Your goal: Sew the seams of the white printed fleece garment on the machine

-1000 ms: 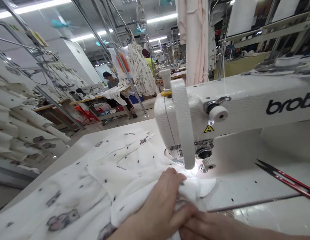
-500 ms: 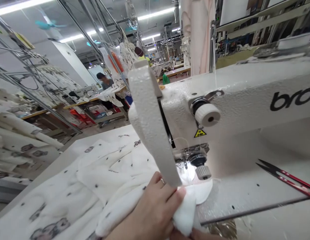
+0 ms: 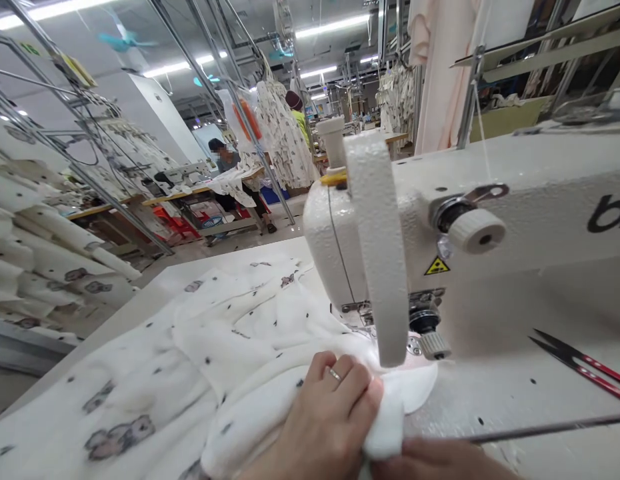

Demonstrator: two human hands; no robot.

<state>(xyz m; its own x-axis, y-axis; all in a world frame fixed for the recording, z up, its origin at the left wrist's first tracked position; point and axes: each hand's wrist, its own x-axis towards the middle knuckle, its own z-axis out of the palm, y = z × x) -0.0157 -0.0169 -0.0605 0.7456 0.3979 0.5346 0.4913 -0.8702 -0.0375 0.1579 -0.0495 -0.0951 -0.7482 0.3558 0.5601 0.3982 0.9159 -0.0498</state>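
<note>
A large white cloth [image 3: 250, 333] with bear prints and small dark specks is spread left of the sewing machine [image 3: 390, 233]. My left hand [image 3: 330, 413], a ring on one finger, is closed on the cloth's plain white edge [image 3: 387, 420], just in front of the needle area. At the bottom edge, my right hand [image 3: 435, 460] pinches the lower end of that same edge; its fingers are partly cut off. The needle and presser foot are mostly hidden behind the machine's white upright guard [image 3: 377, 267].
Red-handled thread snips [image 3: 585, 367] lie on the machine bed at the right. Hanging printed cloth [image 3: 55, 247] crowds the left side. A person [image 3: 224, 159] sits at another machine in the background, and metal poles [image 3: 263, 153] rise between.
The view has shifted, so the machine and snips appear farther right. More of my right hand shows at the bottom. My left hand keeps its hold on the cloth.
</note>
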